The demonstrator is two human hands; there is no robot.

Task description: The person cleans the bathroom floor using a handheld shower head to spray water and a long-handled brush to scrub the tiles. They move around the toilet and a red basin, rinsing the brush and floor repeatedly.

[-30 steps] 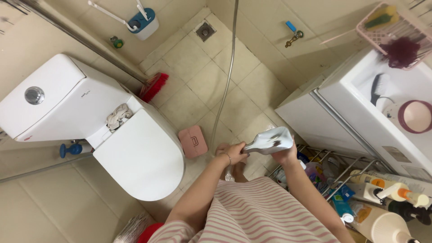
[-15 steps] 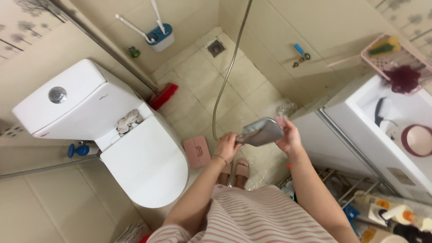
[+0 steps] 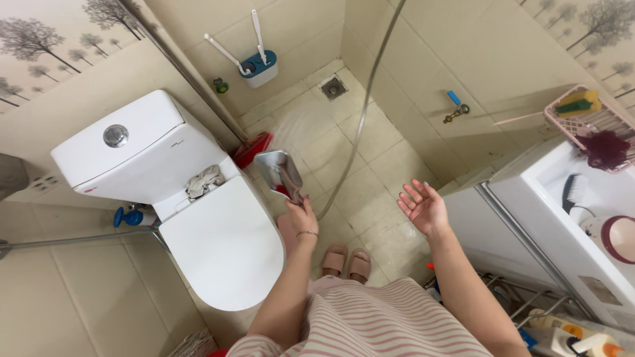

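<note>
Chrome square shower head (image 3: 278, 170), left hand (image 3: 301, 217) gripping.

One head camera, looking steeply down

The only view sits at the person's head and faces down over a striped top to the tiled floor. The toilet (image 3: 192, 198) lies left of centre, fairly near; beyond it rise the walls, right of it a white cabinet (image 3: 562, 218).

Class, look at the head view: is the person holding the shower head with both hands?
No: only the left hand grips the shower head, while the right hand is spread open in the air, apart from it.
</note>
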